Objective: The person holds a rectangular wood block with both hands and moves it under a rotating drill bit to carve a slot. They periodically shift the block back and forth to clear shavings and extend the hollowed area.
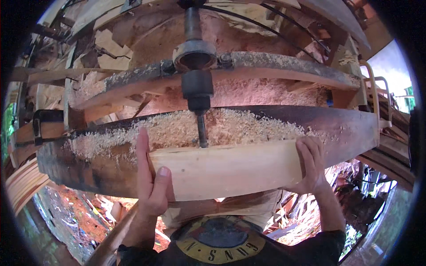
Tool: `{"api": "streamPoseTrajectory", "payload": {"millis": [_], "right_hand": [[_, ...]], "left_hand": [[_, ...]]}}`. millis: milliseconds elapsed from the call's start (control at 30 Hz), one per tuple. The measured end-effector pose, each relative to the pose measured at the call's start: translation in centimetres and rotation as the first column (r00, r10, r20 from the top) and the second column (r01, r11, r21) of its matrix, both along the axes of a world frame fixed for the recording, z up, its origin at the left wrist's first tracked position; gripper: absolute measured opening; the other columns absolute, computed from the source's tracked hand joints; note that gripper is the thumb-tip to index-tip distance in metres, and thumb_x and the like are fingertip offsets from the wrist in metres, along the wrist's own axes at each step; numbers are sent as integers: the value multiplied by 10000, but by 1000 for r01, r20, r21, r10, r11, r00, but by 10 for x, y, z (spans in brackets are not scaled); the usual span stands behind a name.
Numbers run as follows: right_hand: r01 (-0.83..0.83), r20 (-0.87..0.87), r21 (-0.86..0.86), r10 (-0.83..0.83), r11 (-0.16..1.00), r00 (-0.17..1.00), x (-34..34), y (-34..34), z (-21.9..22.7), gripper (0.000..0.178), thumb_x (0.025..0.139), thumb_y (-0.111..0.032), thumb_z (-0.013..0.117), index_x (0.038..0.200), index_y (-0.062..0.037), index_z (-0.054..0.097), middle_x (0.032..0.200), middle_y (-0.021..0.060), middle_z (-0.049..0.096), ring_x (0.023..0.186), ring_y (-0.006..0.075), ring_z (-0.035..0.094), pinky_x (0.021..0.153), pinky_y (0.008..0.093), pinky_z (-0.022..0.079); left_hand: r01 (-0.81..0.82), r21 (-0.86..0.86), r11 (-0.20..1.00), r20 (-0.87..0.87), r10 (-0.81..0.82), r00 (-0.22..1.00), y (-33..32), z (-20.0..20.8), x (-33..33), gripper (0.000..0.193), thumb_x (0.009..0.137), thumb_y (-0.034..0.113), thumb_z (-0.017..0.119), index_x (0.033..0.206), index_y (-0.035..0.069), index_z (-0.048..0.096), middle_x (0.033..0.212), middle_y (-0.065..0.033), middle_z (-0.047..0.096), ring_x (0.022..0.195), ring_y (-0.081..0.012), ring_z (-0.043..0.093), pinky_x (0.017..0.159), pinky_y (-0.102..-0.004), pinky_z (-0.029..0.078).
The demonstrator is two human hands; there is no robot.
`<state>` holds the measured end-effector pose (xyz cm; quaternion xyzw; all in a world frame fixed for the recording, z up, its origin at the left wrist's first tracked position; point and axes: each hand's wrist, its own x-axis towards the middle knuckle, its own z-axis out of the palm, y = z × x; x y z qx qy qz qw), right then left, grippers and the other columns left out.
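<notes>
A pale, smooth wooden block (235,173) lies across the near part of a dark wooden work board. My left hand (153,177) presses against the block's left end, its fingers stretched away from me and the thumb toward the top face. At the other end, my right hand (312,162) grips the block with bent fingers over the far corner. Between my hands, a drill bit (202,128) hangs from a dark chuck (197,90). Its tip meets the block's far edge, left of the middle; how deep it sits is hidden.
Sawdust and shavings (248,126) heap on the work board (93,170) behind the block. A wooden crossbeam (284,64) runs behind the chuck. Clamps (46,126) stand at the left and right ends. Stacked boards (26,181) lie at left, with wood scraps below.
</notes>
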<state>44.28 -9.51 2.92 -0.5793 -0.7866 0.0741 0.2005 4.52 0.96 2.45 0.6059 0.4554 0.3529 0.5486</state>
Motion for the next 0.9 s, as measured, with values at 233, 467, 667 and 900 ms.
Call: {"api": "streamPoseTrajectory", "payload": {"millis": [233,467,667,900], "right_hand": [[-103,-68,-18,102,994,992,-30,25,-3,1014,662,-595,863,1351,68,526,1276,252,555,1137,440,545,943,594,450],[-147,-145,-27,142,989,979,-85,46,0,985,656,-583,862,1344,48,549,1284,231,562,1154,419,534,955,588,418],[-117,-140,-30,111,993,984,-87,44,0,997,622,-577,886,1329,43,556,1284,219,567,1149,403,550,957,577,421],[-18,-66,-5,18,1000,998,-6,2,-3,1049,622,-546,924,1381,44,504,1265,239,561,1115,428,572,954,575,450]], "left_hand": [[-189,-66,980,-18,188,982,-4,4,-52,682,972,78,501,1605,-16,265,1516,-169,447,1424,-263,403,1217,-407,269],[-255,-80,963,81,262,962,4,16,-114,722,945,75,557,1601,-14,270,1483,-156,489,1367,-256,478,1190,-424,348],[-249,-87,965,56,254,966,8,11,-113,735,937,111,556,1600,-35,274,1542,-195,446,1436,-269,416,1222,-431,282],[-41,29,999,-24,41,999,13,-2,-14,820,951,96,505,1653,8,90,1690,-237,207,1504,-289,309,1243,-426,204]]}}
